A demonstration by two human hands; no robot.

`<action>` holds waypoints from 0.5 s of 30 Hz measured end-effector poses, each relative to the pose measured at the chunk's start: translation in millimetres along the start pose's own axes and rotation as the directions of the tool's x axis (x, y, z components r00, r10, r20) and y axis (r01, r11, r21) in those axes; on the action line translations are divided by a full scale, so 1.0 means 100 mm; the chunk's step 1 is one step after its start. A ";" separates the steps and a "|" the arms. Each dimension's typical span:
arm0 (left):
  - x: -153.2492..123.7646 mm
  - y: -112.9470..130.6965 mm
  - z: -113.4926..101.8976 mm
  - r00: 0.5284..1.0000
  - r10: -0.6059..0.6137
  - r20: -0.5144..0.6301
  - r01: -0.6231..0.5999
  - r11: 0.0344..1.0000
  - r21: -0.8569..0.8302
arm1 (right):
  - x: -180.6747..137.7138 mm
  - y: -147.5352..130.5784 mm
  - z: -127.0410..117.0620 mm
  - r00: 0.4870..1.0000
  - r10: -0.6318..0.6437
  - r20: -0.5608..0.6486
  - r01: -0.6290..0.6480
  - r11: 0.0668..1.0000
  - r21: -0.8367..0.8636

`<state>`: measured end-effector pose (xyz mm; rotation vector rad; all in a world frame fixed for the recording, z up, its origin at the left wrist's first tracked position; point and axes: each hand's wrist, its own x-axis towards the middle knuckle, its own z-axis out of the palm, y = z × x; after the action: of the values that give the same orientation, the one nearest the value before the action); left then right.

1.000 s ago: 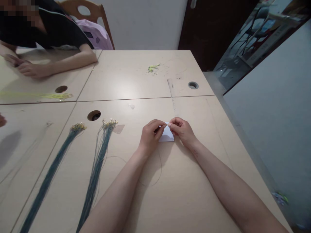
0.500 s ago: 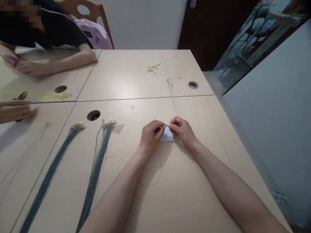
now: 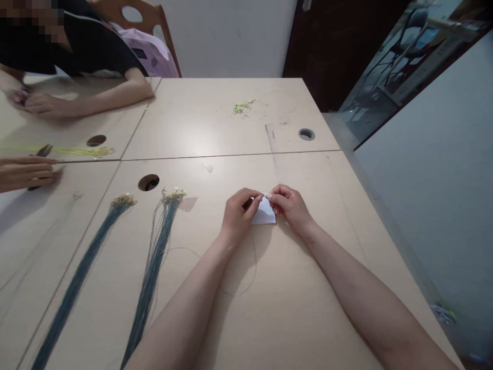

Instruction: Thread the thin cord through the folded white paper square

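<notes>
My left hand (image 3: 242,210) is closed in a pinch above a small white paper (image 3: 265,213) on the table. A thin cord (image 3: 254,262) loops from below that hand across the tabletop; its end seems to be between my left fingertips. Facing it, my right hand (image 3: 288,205) pinches at almost the same spot, the fingertips nearly meeting. What the right fingers hold is too small to make out. Left of my arms lie two bundles of dark teal cords, a nearer bundle (image 3: 154,272) and a farther bundle (image 3: 84,272), both with gold-coloured metal ends.
A clear ruler (image 3: 271,141) lies beyond my hands, near yellow-green scraps (image 3: 242,107). Cable holes (image 3: 148,182) open in the tabletop (image 3: 327,308). At left, a co-worker's hand (image 3: 26,173) is by dark pliers (image 3: 44,150) and yellow cords (image 3: 84,151); another person (image 3: 96,46) sits behind.
My hands stay nearly in place, with only slight finger movement over the paper. The co-worker's hand and pliers at the left have shifted a little to the right.
</notes>
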<state>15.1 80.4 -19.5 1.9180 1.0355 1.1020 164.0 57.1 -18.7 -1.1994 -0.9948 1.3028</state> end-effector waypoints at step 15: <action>0.00 0.00 0.00 1.000 0.006 -0.007 -0.006 0.999 0.033 | -0.01 -0.02 0.01 1.000 -0.013 0.008 0.013 0.999 -0.047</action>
<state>15.0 80.6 -19.7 1.9454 1.0593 1.1024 163.5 56.7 -16.7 -1.2227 -1.0420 1.2808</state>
